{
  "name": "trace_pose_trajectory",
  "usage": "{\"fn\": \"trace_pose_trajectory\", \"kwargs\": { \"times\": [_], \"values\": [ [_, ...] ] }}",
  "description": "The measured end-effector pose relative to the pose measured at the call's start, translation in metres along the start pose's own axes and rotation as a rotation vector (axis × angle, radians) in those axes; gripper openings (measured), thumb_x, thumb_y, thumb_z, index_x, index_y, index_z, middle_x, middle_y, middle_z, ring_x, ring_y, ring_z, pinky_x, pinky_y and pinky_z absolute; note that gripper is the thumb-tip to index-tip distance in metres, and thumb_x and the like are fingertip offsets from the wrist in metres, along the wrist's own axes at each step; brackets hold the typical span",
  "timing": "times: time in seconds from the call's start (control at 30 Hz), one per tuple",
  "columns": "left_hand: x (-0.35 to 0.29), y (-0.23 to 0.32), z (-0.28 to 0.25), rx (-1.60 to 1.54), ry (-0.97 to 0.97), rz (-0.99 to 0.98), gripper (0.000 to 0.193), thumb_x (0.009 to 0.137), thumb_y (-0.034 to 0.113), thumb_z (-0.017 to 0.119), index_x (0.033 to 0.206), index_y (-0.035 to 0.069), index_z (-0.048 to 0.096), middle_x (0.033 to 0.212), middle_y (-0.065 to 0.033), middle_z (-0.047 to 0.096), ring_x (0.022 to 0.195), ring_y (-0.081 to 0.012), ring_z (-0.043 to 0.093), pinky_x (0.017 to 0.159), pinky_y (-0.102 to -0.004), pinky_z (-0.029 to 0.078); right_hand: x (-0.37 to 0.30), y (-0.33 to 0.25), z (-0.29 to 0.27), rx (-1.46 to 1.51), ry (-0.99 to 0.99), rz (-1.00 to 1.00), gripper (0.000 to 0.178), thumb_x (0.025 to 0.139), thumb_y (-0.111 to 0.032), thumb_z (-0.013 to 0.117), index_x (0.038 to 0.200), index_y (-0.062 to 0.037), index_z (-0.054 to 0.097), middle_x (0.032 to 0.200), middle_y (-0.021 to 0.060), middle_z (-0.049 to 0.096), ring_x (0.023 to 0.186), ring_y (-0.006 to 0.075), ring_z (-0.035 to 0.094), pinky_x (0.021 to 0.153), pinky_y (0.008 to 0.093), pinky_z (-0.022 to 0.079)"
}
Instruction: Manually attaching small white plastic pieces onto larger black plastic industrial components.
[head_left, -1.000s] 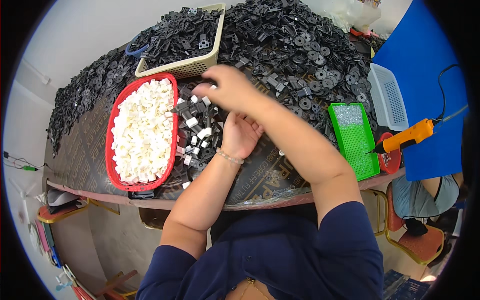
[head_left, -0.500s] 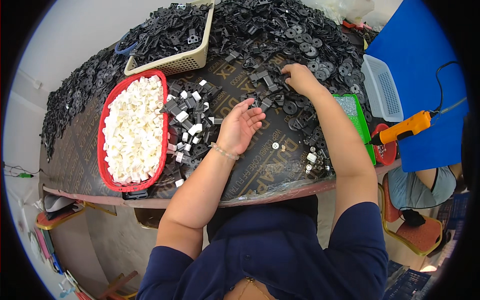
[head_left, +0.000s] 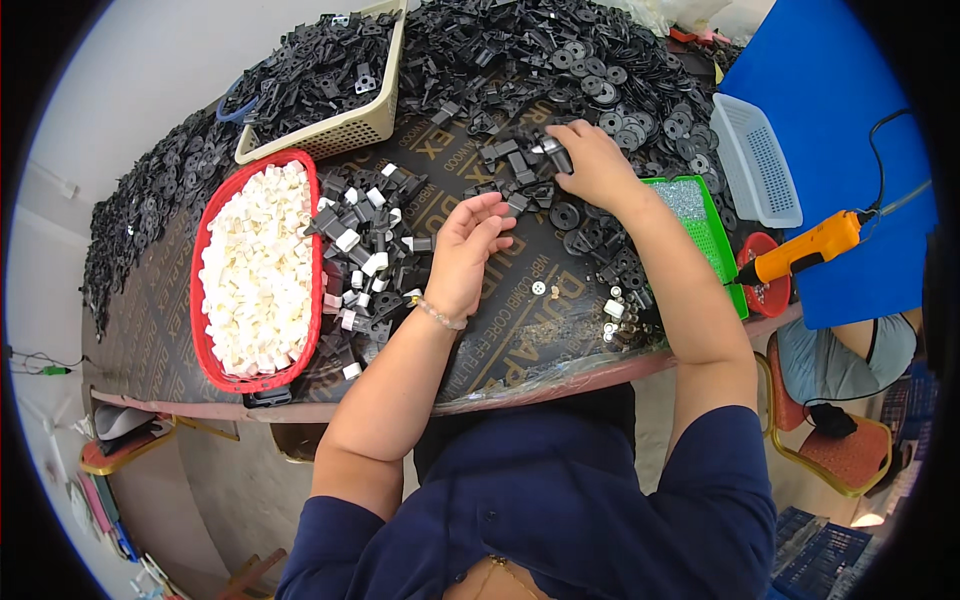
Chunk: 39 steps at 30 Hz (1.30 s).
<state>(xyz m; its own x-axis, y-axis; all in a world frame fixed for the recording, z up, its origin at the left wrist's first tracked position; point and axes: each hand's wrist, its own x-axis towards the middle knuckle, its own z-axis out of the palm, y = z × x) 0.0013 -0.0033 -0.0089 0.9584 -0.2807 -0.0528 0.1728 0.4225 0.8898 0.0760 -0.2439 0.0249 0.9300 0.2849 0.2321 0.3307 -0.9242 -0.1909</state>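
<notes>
Right side: blue panel (head_left: 830, 140) standing upright, pale plastic basket (head_left: 765, 175) just beside it. Below the panel, a seated person's grey clothing (head_left: 838, 370), partly hidden; a red chair (head_left: 855, 455) near it, gold-framed, black item on the seat. Lower right: dark blue printed sheets (head_left: 825, 550), detail blurred. Left side: pale wall (head_left: 70, 165), cable with a green piece (head_left: 55, 370), second chair (head_left: 130, 456) bearing a rounded grey object (head_left: 118, 421), kind unclear. Grey floor (head_left: 250, 475) below.
</notes>
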Motion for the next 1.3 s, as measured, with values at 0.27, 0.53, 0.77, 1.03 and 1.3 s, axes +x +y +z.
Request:
{"fn": "trace_pose_trajectory", "kwargs": {
  "times": [0.27, 0.53, 0.77, 1.03, 1.3],
  "values": [
    [-0.009, 0.02, 0.007, -0.519, -0.209, -0.222, 0.057, 0.1, 0.017, 0.059, 0.15, 0.007, 0.033, 0.122, -0.0164, 0.061, 0.115, -0.0265, 0.062, 0.098, -0.0411, 0.053, -0.045, -0.086, -0.05, 0.639, -0.028, -0.265, 0.065, 0.073, -0.023, 0.082, 0.131, -0.0038, 0.058, 0.124, 0.016, 0.061, 0.12, 0.033, 0.057, 0.102, 0.0405, 0.046],
    [-0.001, 0.013, -0.004, -0.139, 0.02, -0.09, 0.061, 0.089, 0.004, 0.073, 0.14, 0.006, 0.041, 0.095, -0.007, 0.064, 0.07, -0.0124, 0.062, 0.058, -0.0221, 0.047, -0.091, -0.023, -0.021, 0.039, -0.224, -0.078, 0.05, 0.07, -0.004, 0.079, 0.119, -0.0041, 0.065, 0.116, 0.0139, 0.064, 0.112, 0.0339, 0.058, 0.095, 0.0413, 0.048],
    [-0.005, 0.026, 0.003, -0.317, -0.033, -0.185, 0.046, 0.097, 0.006, 0.06, 0.139, 0.006, 0.042, 0.11, -0.0122, 0.064, 0.097, -0.0191, 0.066, 0.082, -0.0333, 0.055, -0.072, -0.058, -0.041, 0.469, 0.097, 0.092, 0.043, 0.078, -0.005, 0.076, 0.118, -0.0016, 0.062, 0.106, 0.011, 0.065, 0.101, 0.026, 0.064, 0.087, 0.0352, 0.052],
    [-0.006, 0.011, 0.0, -0.217, -0.164, -0.087, 0.045, 0.1, 0.008, 0.057, 0.143, 0.011, 0.044, 0.115, -0.0061, 0.064, 0.104, -0.0154, 0.063, 0.088, -0.036, 0.055, -0.054, -0.101, -0.024, 0.785, 0.225, 0.078, 0.033, 0.078, -0.008, 0.081, 0.108, 0.0007, 0.068, 0.105, 0.0066, 0.061, 0.072, 0.0087, 0.063, 0.065, 0.0218, 0.051],
    [-0.007, 0.014, 0.0, -0.379, -0.153, -0.142, 0.029, 0.098, 0.012, 0.063, 0.127, 0.011, 0.058, 0.115, -0.0005, 0.065, 0.105, -0.0114, 0.062, 0.087, -0.0346, 0.056, -0.051, -0.104, -0.011, 0.685, 0.413, -0.031, 0.031, 0.076, -0.014, 0.084, 0.101, 0.0001, 0.07, 0.098, 0.0052, 0.061, 0.072, 0.0102, 0.059, 0.056, 0.0225, 0.044]
  ]
}}
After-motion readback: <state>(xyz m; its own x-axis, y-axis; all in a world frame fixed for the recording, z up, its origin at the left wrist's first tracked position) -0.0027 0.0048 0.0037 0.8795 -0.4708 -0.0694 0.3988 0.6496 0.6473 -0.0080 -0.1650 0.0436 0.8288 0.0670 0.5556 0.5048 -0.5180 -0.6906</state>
